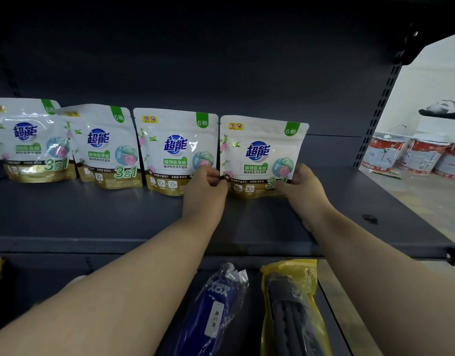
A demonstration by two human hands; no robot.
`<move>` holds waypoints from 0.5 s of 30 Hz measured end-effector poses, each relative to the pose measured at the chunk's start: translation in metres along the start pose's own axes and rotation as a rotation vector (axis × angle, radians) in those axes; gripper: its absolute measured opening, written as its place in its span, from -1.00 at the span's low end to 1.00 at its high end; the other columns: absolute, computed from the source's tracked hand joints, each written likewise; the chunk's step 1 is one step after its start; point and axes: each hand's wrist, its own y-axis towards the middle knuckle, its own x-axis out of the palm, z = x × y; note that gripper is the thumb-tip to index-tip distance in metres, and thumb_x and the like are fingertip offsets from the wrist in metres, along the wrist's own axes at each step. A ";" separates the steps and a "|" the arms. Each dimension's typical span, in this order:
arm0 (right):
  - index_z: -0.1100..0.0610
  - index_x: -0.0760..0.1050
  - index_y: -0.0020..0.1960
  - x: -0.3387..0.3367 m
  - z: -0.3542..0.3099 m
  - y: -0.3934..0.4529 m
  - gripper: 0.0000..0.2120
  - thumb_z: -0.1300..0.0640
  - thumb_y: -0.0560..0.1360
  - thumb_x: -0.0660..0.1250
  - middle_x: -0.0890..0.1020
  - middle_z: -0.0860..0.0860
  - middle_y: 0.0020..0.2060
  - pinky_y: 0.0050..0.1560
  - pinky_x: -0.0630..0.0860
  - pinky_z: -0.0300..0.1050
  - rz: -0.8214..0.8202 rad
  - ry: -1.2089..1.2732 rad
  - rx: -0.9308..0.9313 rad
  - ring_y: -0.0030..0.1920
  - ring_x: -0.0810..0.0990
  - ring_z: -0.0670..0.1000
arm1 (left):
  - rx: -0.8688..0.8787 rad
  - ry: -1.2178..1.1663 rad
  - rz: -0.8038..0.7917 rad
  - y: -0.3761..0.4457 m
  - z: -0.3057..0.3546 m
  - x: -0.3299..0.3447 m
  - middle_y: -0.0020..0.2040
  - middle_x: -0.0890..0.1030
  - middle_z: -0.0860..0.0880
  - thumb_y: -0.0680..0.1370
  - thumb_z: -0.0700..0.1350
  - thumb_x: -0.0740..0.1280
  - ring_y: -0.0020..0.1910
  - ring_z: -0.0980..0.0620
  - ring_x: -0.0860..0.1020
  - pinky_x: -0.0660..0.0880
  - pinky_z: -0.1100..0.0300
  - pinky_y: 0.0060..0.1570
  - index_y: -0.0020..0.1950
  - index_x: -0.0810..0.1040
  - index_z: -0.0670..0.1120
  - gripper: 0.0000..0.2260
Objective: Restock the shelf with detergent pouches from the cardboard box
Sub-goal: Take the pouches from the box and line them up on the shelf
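Note:
Several white detergent pouches with blue logos and gold bases stand upright in a row on the dark grey shelf (118, 217). The rightmost pouch (259, 152) is held at its lower corners by both hands. My left hand (205, 188) pinches its lower left edge, right beside the neighbouring pouch (175, 150). My right hand (303, 186) grips its lower right corner. Two more pouches (105, 145) (28, 140) stand further left. The cardboard box is out of view.
The shelf's back panel rises behind the row, and a slotted upright (375, 116) marks its right end. On the lower shelf lie a blue wrapped item (216, 309) and a yellow-packed grey item (293, 309). Red and white paint cans (421, 155) stand on the floor to the right.

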 end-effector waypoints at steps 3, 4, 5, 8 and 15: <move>0.03 0.50 0.08 0.000 0.001 0.000 -0.74 0.24 0.46 0.46 0.72 -0.08 0.02 0.12 0.65 0.03 0.001 0.015 0.002 0.04 0.70 -0.05 | 0.013 0.021 -0.002 0.000 -0.001 -0.001 0.00 0.64 -0.01 0.55 -0.14 0.38 -0.03 0.04 0.61 0.62 0.01 0.03 0.14 0.55 -0.07 -0.82; 0.04 0.51 0.09 0.000 0.001 0.000 -0.74 0.24 0.46 0.46 0.72 -0.07 0.02 0.13 0.65 0.04 -0.002 0.018 0.001 0.04 0.70 -0.05 | 0.016 0.034 -0.001 0.000 -0.001 -0.001 0.02 0.64 -0.02 0.55 -0.15 0.38 -0.02 0.04 0.61 0.62 0.04 0.02 0.15 0.55 -0.08 -0.82; 0.04 0.52 0.10 0.000 0.001 -0.001 -0.74 0.24 0.46 0.45 0.72 -0.07 0.03 0.14 0.65 0.04 -0.006 0.021 -0.001 0.05 0.71 -0.04 | 0.017 0.045 0.005 -0.001 -0.001 -0.001 0.02 0.63 -0.02 0.55 -0.15 0.37 -0.02 0.04 0.61 0.61 0.07 0.01 0.15 0.55 -0.08 -0.82; 0.04 0.51 0.09 0.000 0.000 -0.002 -0.74 0.24 0.46 0.44 0.72 -0.09 0.01 0.10 0.65 0.01 0.001 0.007 0.009 0.04 0.70 -0.04 | 0.010 0.060 0.026 -0.002 0.000 -0.002 -0.01 0.61 0.02 0.55 -0.15 0.38 -0.04 0.06 0.59 0.57 0.14 -0.01 0.16 0.55 -0.08 -0.81; 0.04 0.39 0.29 -0.004 -0.013 -0.021 -0.48 -0.08 0.45 0.51 0.57 -0.07 0.05 -0.13 0.50 -0.27 0.161 0.120 0.024 0.04 0.61 -0.11 | -0.003 0.097 0.079 -0.015 0.004 -0.011 -0.03 0.63 0.01 0.53 -0.11 0.35 -0.04 0.01 0.59 0.49 0.17 -0.12 0.03 0.55 -0.06 -0.90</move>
